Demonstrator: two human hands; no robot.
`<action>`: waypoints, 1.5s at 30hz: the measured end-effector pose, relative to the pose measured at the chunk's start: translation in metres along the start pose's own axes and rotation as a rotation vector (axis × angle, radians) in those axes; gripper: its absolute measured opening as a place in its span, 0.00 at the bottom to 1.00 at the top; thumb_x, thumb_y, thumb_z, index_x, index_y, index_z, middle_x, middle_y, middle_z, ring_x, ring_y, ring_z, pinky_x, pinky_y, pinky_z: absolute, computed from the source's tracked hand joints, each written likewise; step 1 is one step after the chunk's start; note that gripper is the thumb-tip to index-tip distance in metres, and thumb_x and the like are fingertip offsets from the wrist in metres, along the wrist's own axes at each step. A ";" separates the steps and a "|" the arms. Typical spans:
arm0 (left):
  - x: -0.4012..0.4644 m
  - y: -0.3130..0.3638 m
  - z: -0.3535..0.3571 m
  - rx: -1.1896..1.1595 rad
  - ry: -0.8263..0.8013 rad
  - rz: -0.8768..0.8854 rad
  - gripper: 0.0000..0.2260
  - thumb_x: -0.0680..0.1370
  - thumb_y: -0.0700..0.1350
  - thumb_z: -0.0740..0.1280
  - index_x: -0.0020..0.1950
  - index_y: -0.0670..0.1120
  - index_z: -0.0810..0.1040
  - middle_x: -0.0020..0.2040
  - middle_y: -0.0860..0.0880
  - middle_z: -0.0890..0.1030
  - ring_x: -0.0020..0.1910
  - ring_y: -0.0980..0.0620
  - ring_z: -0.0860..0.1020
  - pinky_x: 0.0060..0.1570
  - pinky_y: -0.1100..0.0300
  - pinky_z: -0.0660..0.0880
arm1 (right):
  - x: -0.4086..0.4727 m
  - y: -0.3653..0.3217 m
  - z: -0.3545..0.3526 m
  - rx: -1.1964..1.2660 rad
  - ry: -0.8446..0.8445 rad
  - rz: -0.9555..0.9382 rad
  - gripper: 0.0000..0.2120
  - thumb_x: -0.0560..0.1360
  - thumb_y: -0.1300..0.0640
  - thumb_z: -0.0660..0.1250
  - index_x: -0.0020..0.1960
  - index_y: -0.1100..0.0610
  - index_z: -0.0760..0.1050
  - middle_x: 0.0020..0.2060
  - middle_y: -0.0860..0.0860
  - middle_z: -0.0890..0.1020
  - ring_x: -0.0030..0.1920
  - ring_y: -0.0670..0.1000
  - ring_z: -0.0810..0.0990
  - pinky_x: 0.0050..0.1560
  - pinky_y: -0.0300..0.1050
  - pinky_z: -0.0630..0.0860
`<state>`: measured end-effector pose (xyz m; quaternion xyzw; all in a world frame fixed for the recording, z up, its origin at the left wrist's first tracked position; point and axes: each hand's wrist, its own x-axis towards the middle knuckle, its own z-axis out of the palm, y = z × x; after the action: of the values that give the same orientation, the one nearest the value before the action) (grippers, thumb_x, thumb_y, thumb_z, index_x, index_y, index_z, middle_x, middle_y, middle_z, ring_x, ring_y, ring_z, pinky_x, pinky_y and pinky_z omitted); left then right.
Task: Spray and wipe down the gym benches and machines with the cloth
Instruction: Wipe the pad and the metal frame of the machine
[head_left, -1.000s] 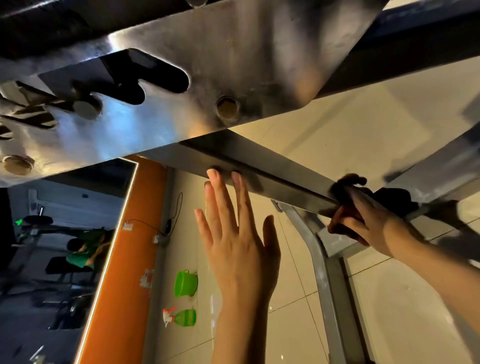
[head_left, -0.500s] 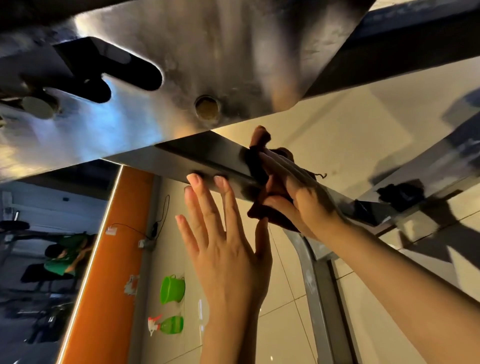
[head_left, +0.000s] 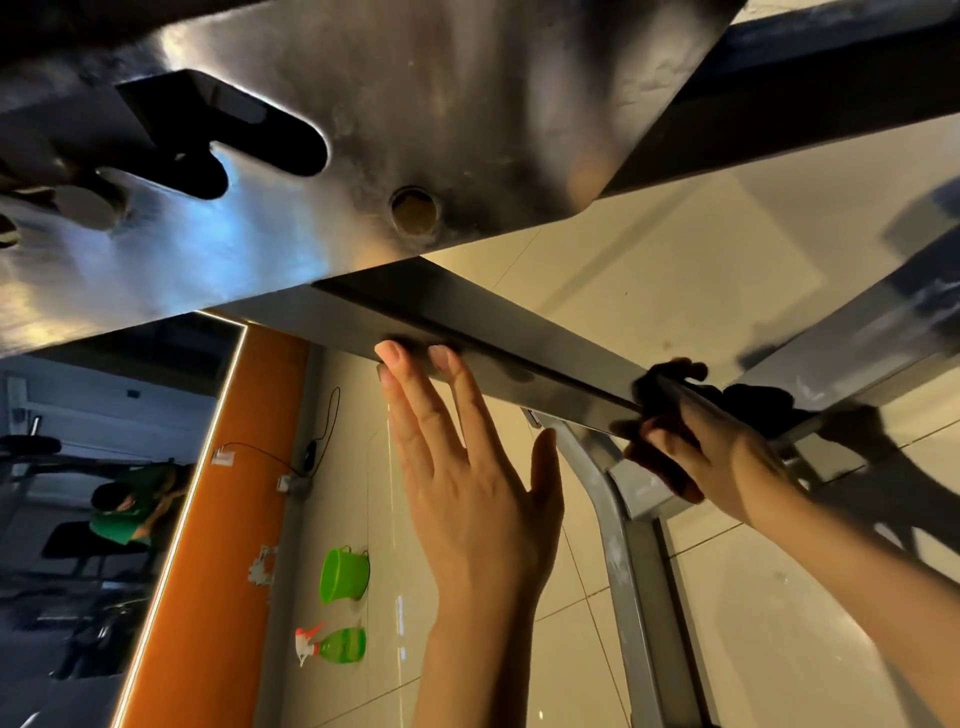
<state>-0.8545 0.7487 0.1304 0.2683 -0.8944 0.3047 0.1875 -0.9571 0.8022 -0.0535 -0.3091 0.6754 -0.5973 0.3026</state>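
Far left of frame: mirror (head_left: 78, 493) w/ lit edge, reflecting dim gym gear and a seated person in green, blurry. Next to it an orange wall panel (head_left: 208, 519), a cable and small socket boxes at its right edge. Lower centre-left on the tiled floor (head_left: 649, 312): green bucket (head_left: 344, 574) lying on its side, and just below it a green spray bottle (head_left: 332, 645) w/ red-white trigger, also on its side, well apart from both hands. Upper left to centre: big steel plate (head_left: 415, 104) of the machine, v. close to cam, w/ a dark slot and a round hole; it blocks the top of the view. Under it a grey frame bar (head_left: 467, 332) runs diag. down to right. Centre: left hand (head_left: 467, 488) flat, fingers straight, fingertips (head_left: 389, 353) touching the bar's lower edge, grasping nothing. Right of centre: right hand (head_left: 711, 452) curled round a dark cloth (head_left: 670, 379), pressing it on the bar near where a grey leg (head_left: 628, 571) joins. Cloth mostly covered by the fingers; shape hard to make out. Right edge: another bar, blurred, and dark shadows on floor; right forearm cut off at lower right corner.
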 end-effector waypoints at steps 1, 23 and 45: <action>0.001 0.001 0.001 -0.001 0.002 0.004 0.44 0.75 0.59 0.64 0.79 0.43 0.42 0.78 0.43 0.40 0.77 0.47 0.35 0.76 0.48 0.50 | 0.000 -0.017 0.001 0.049 0.034 -0.093 0.28 0.77 0.41 0.58 0.68 0.60 0.72 0.60 0.56 0.79 0.62 0.59 0.76 0.60 0.38 0.71; 0.004 -0.006 0.001 -0.072 0.005 0.051 0.41 0.76 0.54 0.67 0.78 0.38 0.47 0.75 0.29 0.48 0.75 0.44 0.39 0.76 0.54 0.39 | 0.024 -0.019 0.010 0.082 0.023 -0.172 0.35 0.75 0.48 0.67 0.77 0.49 0.55 0.73 0.47 0.64 0.69 0.43 0.60 0.68 0.49 0.62; 0.009 -0.002 0.013 -0.086 0.061 0.046 0.44 0.75 0.54 0.72 0.75 0.32 0.50 0.72 0.23 0.52 0.74 0.29 0.45 0.76 0.53 0.38 | 0.037 -0.105 0.012 0.161 0.149 -0.531 0.36 0.73 0.38 0.62 0.74 0.58 0.62 0.66 0.55 0.75 0.66 0.48 0.71 0.63 0.24 0.61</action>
<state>-0.8628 0.7354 0.1264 0.2301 -0.9065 0.2780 0.2192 -0.9650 0.7557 0.0483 -0.4052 0.5417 -0.7285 0.1086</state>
